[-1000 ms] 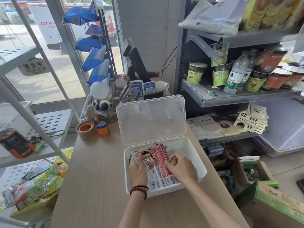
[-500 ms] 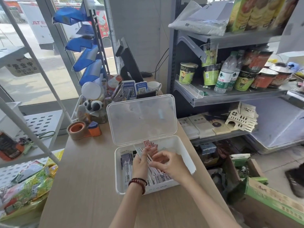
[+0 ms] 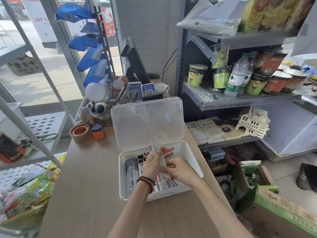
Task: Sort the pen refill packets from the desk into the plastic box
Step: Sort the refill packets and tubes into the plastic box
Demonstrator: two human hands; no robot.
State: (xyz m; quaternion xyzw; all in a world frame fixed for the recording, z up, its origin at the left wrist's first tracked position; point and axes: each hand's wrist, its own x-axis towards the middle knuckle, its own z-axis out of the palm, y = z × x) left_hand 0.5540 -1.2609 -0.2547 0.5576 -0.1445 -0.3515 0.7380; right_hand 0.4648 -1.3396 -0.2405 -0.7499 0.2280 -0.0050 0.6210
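Note:
A white plastic box (image 3: 193, 157) sits on the wooden desk (image 3: 89, 186) with its clear lid (image 3: 147, 122) standing open behind it. Several pen refill packets (image 3: 133, 170) lie inside, dark ones at the left, red and white ones under my hands. My left hand (image 3: 155, 160), with a red bead bracelet at the wrist, holds a bundle of packets (image 3: 157, 149) on edge over the box. My right hand (image 3: 180, 170) grips the lower end of the same bundle.
A tape dispenser (image 3: 85, 133) and a clear organizer with small figurines (image 3: 96, 109) stand behind the box. A monitor (image 3: 135, 64) is further back. Grey shelves with cup noodles (image 3: 240, 98) are to the right, a white rack (image 3: 42, 127) to the left.
Both hands lifted from pressing the packets flat in the box and now hold a bundle of them tilted up on edge. The camera view shifted slightly.

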